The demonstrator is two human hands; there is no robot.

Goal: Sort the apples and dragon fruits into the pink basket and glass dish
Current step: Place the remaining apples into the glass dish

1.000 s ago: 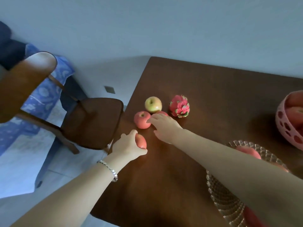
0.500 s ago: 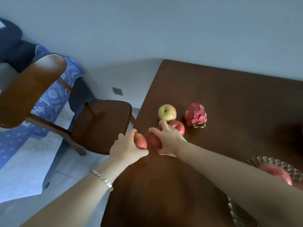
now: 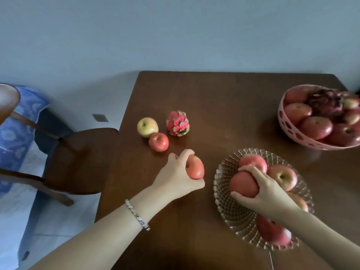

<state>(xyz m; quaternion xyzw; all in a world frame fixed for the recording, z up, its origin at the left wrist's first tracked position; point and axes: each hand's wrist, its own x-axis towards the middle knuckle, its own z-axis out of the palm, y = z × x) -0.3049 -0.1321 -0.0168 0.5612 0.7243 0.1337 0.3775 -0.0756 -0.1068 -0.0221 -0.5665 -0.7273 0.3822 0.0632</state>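
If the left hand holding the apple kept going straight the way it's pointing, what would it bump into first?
Probably the glass dish. The left hand, its grip closed on a red apple, points right across the table, and the dish's near rim is the first thing in line. Height is unclear, so it might pass over the rim.

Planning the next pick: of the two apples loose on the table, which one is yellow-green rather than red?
The yellow-green apple, farther from the person and beside the dragon fruit. The other loose one, the red apple, sits just in front of it.
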